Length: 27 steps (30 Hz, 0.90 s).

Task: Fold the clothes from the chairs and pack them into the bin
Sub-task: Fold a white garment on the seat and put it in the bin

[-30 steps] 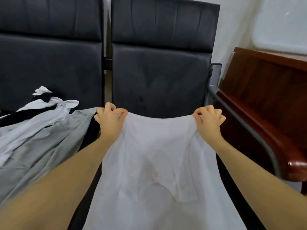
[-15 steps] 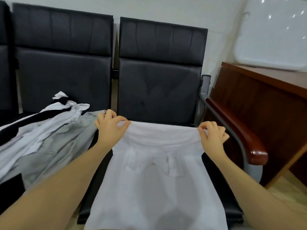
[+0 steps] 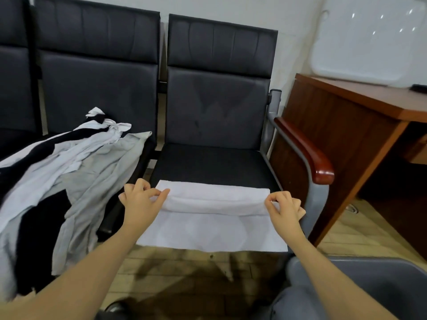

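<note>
You're facing a row of black padded chairs (image 3: 217, 93), and the rightmost seat (image 3: 212, 162) carries the white garment (image 3: 212, 225), spread flat on the near half of the cushion with its near edge hanging just over the front. Its far edge is turned back toward you into a soft fold (image 3: 217, 197) running the whole width. On the seat to the left sits the pile of unfolded clothes (image 3: 69, 176), grey, white and black pieces tangled together and spilling off the near edge toward the floor. To the right stands a wooden counter (image 3: 351, 112), just beyond the chair's wood-capped armrest (image 3: 307, 153). In the near right corner there's a grey bin (image 3: 360, 287), only its rim and part of a wall in view. Your left hand (image 3: 141, 202) pinches the left end of the fold, thumb and forefinger closed on the cloth. Your right hand (image 3: 285, 206) pinches the right end the same way, the other fingers curled in.
</note>
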Each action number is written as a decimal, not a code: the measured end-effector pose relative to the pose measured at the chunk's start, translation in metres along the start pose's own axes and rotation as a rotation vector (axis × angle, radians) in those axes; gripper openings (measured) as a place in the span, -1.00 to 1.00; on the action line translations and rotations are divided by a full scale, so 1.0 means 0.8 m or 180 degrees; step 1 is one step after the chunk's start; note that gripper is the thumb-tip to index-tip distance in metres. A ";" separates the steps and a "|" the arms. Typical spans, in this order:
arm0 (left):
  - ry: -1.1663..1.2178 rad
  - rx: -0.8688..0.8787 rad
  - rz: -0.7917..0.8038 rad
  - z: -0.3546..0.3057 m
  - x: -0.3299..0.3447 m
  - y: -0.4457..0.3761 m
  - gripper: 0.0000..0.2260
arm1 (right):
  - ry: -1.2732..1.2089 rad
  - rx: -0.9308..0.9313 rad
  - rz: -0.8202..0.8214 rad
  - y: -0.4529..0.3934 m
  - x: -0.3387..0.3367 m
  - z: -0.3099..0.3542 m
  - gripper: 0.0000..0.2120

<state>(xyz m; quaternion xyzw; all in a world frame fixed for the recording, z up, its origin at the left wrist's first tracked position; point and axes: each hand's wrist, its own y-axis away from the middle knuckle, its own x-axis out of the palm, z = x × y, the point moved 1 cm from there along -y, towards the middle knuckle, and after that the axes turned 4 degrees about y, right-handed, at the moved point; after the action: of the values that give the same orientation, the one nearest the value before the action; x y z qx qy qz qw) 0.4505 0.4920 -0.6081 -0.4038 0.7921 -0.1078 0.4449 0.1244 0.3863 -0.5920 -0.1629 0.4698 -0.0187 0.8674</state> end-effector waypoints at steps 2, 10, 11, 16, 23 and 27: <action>-0.0087 -0.0013 0.0082 0.007 0.001 0.021 -0.77 | 0.0082 0.0045 0.0115 0.013 0.003 -0.005 -0.86; -0.0869 0.0438 0.1507 -0.008 0.037 0.053 -0.48 | 0.1200 -0.0212 0.1267 0.022 0.046 -0.010 -0.60; -0.0977 0.0479 0.1724 -0.010 0.049 0.053 -0.45 | 0.1148 -0.0224 0.1508 0.021 0.057 -0.008 -0.57; -0.1248 0.0307 0.2412 0.001 0.086 0.046 -0.45 | 0.1121 -0.0192 0.1771 0.003 0.094 -0.011 -0.53; -0.1324 0.0300 0.2529 0.022 0.113 -0.009 -0.44 | 0.1403 -0.0498 0.1674 -0.052 0.112 -0.013 -0.52; -0.1129 0.0299 0.2428 0.030 0.121 -0.026 -0.44 | 0.1375 -0.0434 0.1564 -0.064 0.120 -0.011 -0.50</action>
<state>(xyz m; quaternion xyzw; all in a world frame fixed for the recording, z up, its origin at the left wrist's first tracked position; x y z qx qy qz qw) 0.4539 0.4116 -0.6710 -0.0733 0.7902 0.0998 0.6002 0.1768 0.3174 -0.6588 -0.0947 0.6683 0.1884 0.7134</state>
